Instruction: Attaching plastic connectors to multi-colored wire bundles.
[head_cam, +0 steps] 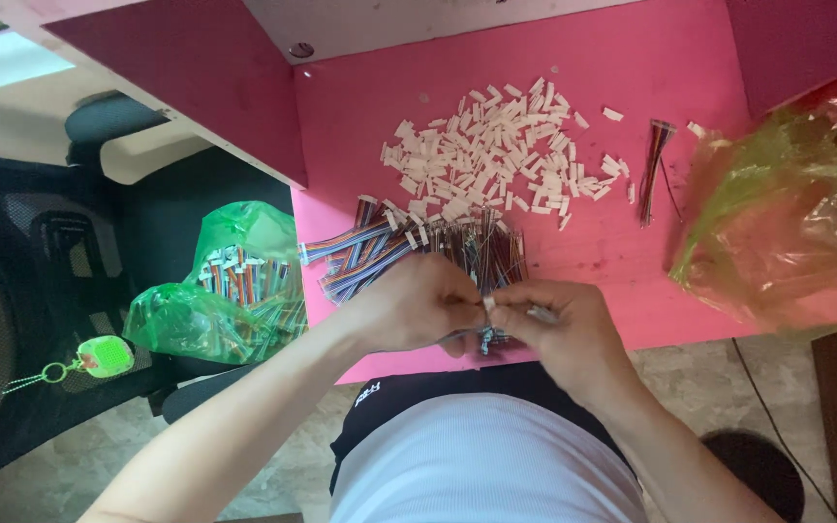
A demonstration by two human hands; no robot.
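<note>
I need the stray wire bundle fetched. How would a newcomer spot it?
On the pink table, look right of the heap of white connector housings. The small wire bundle lies alone there, just left of the crumpled green bag, apart from the large ribbon-wire pile.

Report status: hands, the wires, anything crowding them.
Left hand and right hand pinch one small white connector on a wire bundle. Connector pile behind, apart. Green bag left, off the pink table.

A green plastic bag [213, 295] of finished cables rests on a black chair [41, 281], a green keychain [106, 355] beside it.
</note>
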